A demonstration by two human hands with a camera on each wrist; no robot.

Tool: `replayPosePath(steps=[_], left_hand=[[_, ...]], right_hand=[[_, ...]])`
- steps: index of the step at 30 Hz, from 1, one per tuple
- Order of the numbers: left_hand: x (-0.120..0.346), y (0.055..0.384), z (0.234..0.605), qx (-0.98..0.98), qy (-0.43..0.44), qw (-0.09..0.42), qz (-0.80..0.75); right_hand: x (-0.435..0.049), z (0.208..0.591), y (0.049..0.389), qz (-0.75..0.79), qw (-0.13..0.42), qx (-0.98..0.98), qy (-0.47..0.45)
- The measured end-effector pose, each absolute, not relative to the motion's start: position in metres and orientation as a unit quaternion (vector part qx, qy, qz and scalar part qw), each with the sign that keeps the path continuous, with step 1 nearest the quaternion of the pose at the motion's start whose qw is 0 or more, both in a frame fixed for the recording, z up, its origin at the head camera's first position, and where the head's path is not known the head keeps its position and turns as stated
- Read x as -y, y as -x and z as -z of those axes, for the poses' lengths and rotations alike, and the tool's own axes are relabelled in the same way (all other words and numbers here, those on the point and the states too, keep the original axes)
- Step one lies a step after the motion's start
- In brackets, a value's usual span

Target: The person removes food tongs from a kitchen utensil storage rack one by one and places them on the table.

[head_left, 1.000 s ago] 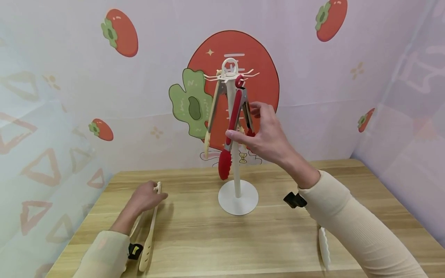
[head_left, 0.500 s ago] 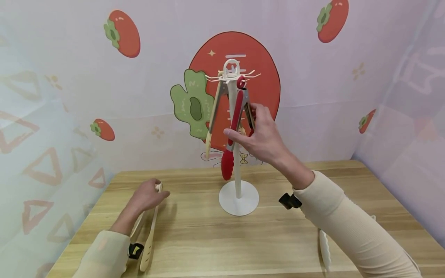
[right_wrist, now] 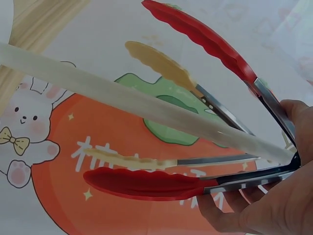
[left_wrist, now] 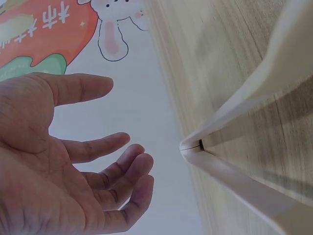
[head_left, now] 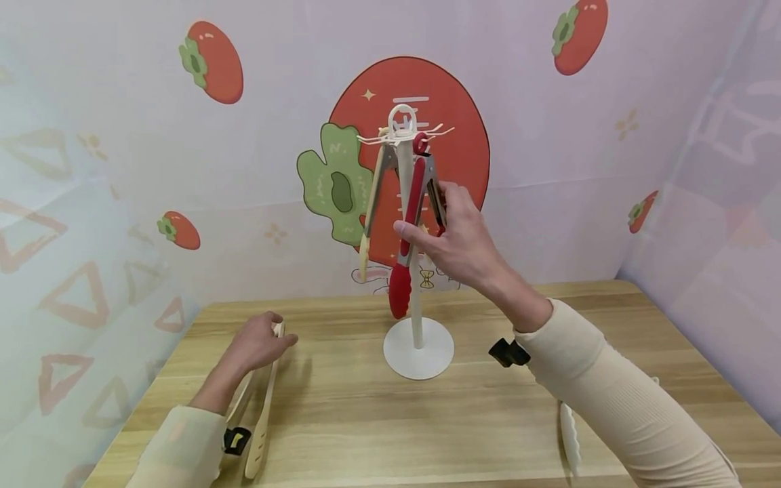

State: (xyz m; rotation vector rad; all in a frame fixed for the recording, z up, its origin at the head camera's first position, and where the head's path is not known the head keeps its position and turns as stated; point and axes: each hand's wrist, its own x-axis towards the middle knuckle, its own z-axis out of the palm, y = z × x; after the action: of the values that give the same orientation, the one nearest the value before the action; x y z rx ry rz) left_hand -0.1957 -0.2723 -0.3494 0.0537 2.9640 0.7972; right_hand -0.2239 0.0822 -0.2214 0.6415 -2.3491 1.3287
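My right hand [head_left: 466,240] grips a pair of red kitchen tongs [head_left: 414,200], thumb along one arm and fingers against the other. The tongs hang by their red loop from a hook at the top of a white stand [head_left: 418,362], red heads [right_wrist: 146,183] pointing down and spread apart. My left hand [head_left: 256,342] is low over the table at the left, beside pale wooden-looking tongs [head_left: 261,434]. In the left wrist view the left hand [left_wrist: 63,166] has its fingers loosely bent, with a gap between them and the tongs' hinged end [left_wrist: 193,149].
Cream-headed tongs [head_left: 373,203] hang on the stand behind the red ones. Thin white hooks [head_left: 441,131] stick out around its top. A white scalloped utensil [head_left: 569,437] lies on the wooden table [head_left: 342,413] near my right sleeve. A printed cloth [head_left: 274,156] hangs behind.
My right hand has moved in around the red tongs and its fingers now meet the far arm; the near red head has shifted slightly right. My left hand has barely moved.
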Motion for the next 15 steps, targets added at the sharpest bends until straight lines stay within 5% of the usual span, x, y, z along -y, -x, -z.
replayPosePath(steps=[15], left_hand=[[0.2814,0.1961,0.3446,-0.963,-0.024,0.044,-0.264]], right_hand=[[-0.0901,0.2204,0.2143,-0.469,0.198,0.828,-0.235]])
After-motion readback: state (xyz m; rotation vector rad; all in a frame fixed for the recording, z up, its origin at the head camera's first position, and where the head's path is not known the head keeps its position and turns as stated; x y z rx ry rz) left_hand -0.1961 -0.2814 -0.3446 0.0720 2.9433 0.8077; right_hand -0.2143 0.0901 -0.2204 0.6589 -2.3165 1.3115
